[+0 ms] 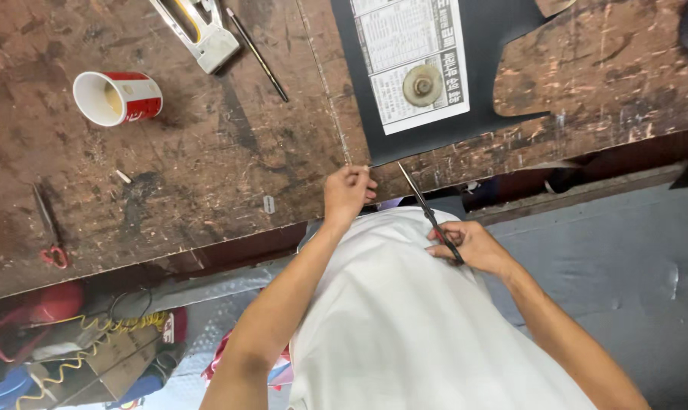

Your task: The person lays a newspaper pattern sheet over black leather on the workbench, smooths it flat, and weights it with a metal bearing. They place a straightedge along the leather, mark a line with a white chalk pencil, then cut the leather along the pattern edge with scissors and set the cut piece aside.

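Left hand [348,193] pinches black sheet [435,114] corner at desk [207,152] edge; right hand [469,244] grips scissors [429,215]. Keep sheet taut, blades square to edge.

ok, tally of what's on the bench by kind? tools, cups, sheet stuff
Scissors: 2 – long scissors in the right hand, red-handled scissors
Staple gun: 1
Pencil: 1
Paper cup: 1
Black sheet, corner pinched by the left hand: 1
Printed paper: 1
Round metal weight: 1
Total: 8
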Motion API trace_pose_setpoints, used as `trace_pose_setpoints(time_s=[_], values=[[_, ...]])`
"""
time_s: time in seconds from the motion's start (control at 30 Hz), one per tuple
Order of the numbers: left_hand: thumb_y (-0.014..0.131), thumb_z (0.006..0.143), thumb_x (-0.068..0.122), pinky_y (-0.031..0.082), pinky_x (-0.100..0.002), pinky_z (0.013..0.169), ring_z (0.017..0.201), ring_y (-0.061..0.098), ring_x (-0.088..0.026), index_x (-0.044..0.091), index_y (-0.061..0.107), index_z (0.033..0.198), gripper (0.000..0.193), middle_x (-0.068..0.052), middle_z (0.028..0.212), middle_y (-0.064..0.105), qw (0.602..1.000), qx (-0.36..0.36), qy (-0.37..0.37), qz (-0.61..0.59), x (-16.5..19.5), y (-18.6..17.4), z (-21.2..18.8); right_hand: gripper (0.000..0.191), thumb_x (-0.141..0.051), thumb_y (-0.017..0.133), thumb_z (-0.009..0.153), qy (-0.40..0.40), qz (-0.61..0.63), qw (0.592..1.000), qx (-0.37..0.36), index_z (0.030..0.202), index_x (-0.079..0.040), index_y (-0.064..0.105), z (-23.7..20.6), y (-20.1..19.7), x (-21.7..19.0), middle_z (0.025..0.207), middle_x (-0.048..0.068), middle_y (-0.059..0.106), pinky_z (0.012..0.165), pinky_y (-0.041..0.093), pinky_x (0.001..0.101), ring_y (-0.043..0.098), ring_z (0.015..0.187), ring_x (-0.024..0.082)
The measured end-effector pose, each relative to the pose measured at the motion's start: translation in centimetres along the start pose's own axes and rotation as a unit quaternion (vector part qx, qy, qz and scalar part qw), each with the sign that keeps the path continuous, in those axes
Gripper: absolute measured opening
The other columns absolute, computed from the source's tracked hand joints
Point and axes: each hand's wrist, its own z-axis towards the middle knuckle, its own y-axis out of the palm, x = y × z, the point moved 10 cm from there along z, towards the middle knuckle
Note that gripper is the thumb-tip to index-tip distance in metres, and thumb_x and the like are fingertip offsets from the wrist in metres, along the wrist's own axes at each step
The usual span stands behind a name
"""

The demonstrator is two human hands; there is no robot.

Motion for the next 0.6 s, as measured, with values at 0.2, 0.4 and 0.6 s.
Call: trace_pose_setpoints(time_s=[0.2, 0.4, 0.6], values=[[0.070, 0.096, 0.028, 0.058, -0.027, 0.054, 0.062, 0.071, -0.014, -0.005, 0.073, 0.102, 0.033, -0.011, 0.083, 0.077, 0.995, -0.067, -0.076, -0.004, -1.0, 1.2, 1.7, 0.037, -0.024, 0.089, 0.077, -0.017, 0.011, 0.998, 0.063, 0.106, -0.004, 0.076, 2.3, 2.7, -1.1, 0.075, -0.002, 0.068, 0.061, 0.045, 0.0231, 0.057, 0.066, 0.006], [0.074, 0.092, 0.023, 0.057, -0.026, 0.053, 0.064, 0.072, -0.013, -0.001, 0.071, 0.104, 0.027, -0.009, 0.085, 0.078, 0.995, -0.087, -0.043, -0.001, 0.1, 1.3, 3.3, 0.040, -0.025, 0.089, 0.075, -0.043, 0.026, 0.994, 0.095, 0.105, -0.003, 0.074, 2.6, 3.8, -2.8, 0.080, -0.002, 0.074, 0.067, 0.051, 0.0203, 0.064, 0.072, 0.003], [0.074, 0.093, 0.023, 0.056, -0.025, 0.054, 0.065, 0.073, -0.013, 0.000, 0.073, 0.098, 0.024, -0.008, 0.086, 0.079, 0.992, -0.110, -0.048, 0.039, -0.4, 1.3, 4.1, 0.041, -0.028, 0.091, 0.075, -0.031, 0.012, 0.993, 0.116, 0.103, -0.003, 0.074, 2.8, 3.9, -3.0, 0.066, -0.006, 0.057, 0.056, 0.037, 0.0232, 0.045, 0.061, 0.005]])
